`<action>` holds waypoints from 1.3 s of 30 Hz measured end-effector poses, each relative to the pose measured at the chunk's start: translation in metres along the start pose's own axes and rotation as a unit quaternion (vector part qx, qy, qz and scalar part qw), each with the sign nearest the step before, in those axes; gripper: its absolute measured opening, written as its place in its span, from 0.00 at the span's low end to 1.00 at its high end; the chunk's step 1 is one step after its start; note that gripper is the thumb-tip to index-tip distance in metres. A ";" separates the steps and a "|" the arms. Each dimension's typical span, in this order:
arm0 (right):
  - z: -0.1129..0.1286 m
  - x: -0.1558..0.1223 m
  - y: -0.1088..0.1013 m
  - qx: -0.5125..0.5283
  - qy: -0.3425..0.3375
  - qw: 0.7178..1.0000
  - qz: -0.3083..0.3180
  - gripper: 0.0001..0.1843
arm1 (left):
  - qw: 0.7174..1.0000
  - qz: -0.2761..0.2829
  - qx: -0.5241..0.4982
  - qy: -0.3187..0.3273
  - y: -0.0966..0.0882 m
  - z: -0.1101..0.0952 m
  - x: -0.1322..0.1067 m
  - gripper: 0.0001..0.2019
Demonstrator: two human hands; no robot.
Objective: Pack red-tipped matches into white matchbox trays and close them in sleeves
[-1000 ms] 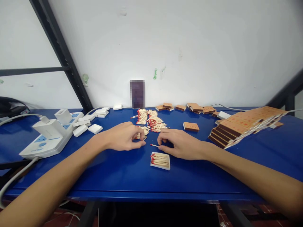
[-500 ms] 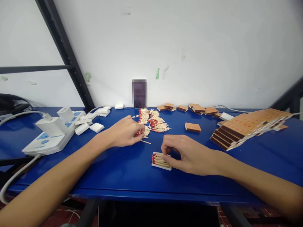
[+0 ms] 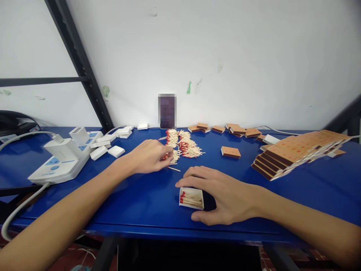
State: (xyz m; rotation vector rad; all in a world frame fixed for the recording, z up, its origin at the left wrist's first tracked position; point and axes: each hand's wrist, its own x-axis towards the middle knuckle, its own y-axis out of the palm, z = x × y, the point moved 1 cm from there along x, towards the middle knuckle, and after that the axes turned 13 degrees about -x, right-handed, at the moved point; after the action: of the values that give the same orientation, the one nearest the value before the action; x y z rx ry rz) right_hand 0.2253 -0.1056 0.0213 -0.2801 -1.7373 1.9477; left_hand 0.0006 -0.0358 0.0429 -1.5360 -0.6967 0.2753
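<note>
My left hand (image 3: pixel 152 156) rests at the near left side of a heap of loose red-headed matches (image 3: pixel 190 146). Its fingers are curled, with red match heads showing between thumb and forefinger; how many matches it holds is hidden. My right hand (image 3: pixel 222 197) is open, thumb and fingers spread around a white matchbox tray (image 3: pixel 191 206) on the blue table. Inside that tray lie several matches (image 3: pixel 193 198), their red heads to the left. A single match (image 3: pixel 174 169) lies apart, just in front of the heap.
White trays (image 3: pixel 116 151) and a power strip (image 3: pixel 70 165) with chargers lie to the left. Matchbox sleeves (image 3: pixel 230 152) are scattered at the back right, near a long stack of flat sleeves (image 3: pixel 296 150). A blurred-out dark panel (image 3: pixel 167 112) leans on the wall.
My right hand has opened from its curled pose over the tray and now spreads around it. More of the tray's inside shows. My left hand has barely moved.
</note>
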 end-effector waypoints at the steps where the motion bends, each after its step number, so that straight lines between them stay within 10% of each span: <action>1: 0.000 0.000 0.001 -0.001 -0.002 1.000 -0.001 0.30 | 1.000 0.001 -0.001 -0.003 -0.001 0.000 0.000 0.12; 20: -0.005 0.005 0.000 0.028 0.017 0.999 -0.033 0.18 | 0.983 0.029 -0.180 0.039 -0.006 0.010 -0.001 0.11; 31: -0.042 0.054 0.024 -0.063 0.057 0.992 -0.095 0.07 | 0.972 -0.197 -0.120 0.046 0.005 0.019 0.000 0.08; 39: -0.040 0.061 0.024 -0.038 0.089 0.991 -0.095 0.05 | 0.987 -0.083 -0.136 -0.020 0.003 0.029 -0.014 0.10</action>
State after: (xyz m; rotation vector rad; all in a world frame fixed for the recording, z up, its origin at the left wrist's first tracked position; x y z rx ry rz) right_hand 0.1871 -0.0415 0.0027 -0.2940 -1.6608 1.6717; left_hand -0.0257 -0.0202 0.0339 -1.7222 -0.9181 0.0884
